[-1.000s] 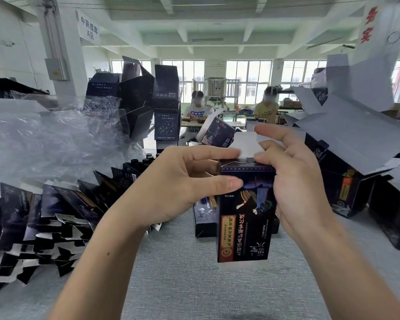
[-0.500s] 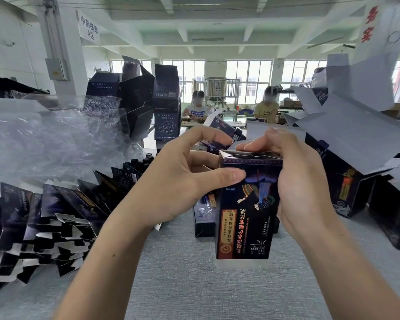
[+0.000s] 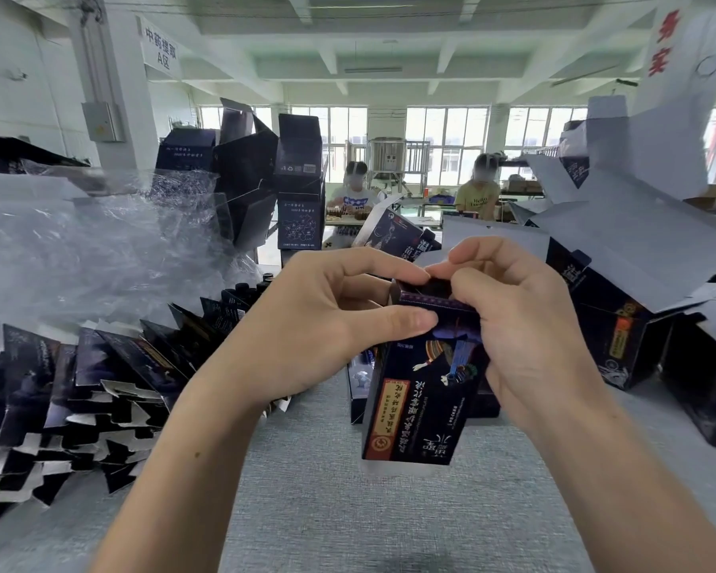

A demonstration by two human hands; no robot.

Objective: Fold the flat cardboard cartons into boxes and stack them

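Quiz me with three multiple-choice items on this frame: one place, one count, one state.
1. Where are the fanned flat cartons?
A. at the left on the grey table
B. on the floor
C. on a shelf

2. How many seated people are in the background?
A. one
B. two
C. four

3. The dark blue carton is:
A. lying flat
B. stacked on others
C. held above the table

Answers:
1 A: they lean in a row beyond the left hand.
2 B: two sit side by side.
3 C: the left hand and right hand grip it, with fingers at its top end.
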